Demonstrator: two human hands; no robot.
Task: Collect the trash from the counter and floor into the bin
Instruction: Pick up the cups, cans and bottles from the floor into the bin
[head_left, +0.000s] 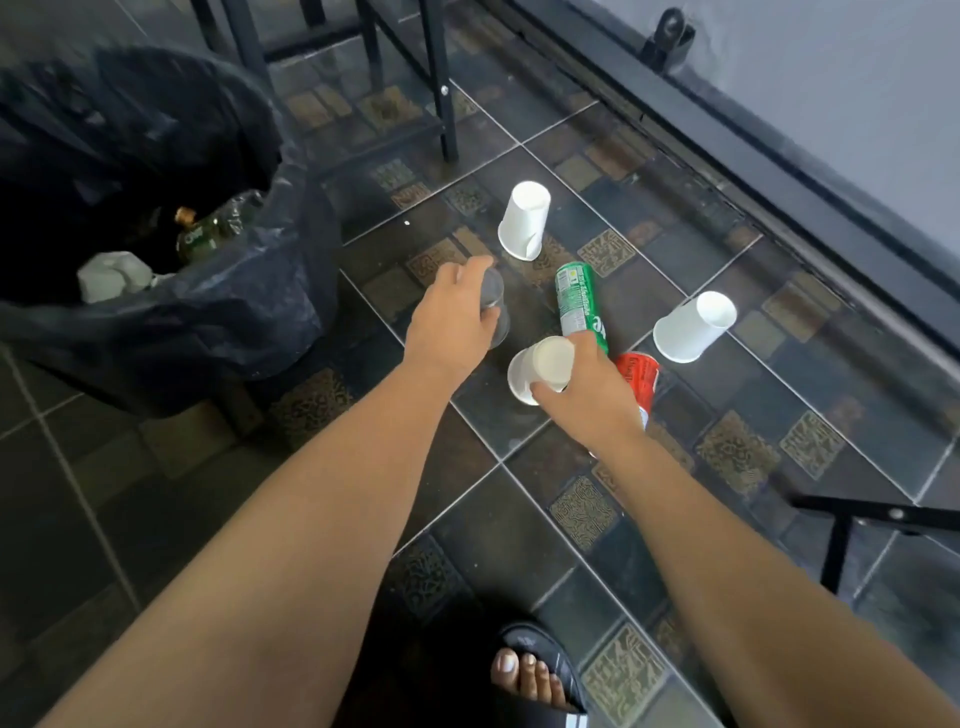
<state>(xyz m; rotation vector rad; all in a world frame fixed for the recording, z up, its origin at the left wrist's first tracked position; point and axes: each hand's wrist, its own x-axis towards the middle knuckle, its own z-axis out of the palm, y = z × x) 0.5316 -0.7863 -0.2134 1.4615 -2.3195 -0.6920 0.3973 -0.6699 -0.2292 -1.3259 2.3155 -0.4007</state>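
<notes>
My left hand (453, 317) is closed around a clear plastic cup (494, 312) just above the tiled floor. A white paper cup (540, 368), tipped on its side, is gripped by my right hand (589, 387). Beside that hand lie a green can (577, 304) and, partly hidden under my wrist, a red can (640, 379). Two more white paper cups stand upside down on the floor, one farther away (524, 219) and one to the right (693, 326). The bin (218, 312), lined with a black bag, stands at the left and holds a green bottle and crumpled white paper.
Black metal furniture legs (441, 88) stand behind the cups, and another black frame (852, 525) is at the lower right. A dark ledge runs along the grey wall (831, 93) at the right. My sandalled foot (535, 670) is at the bottom.
</notes>
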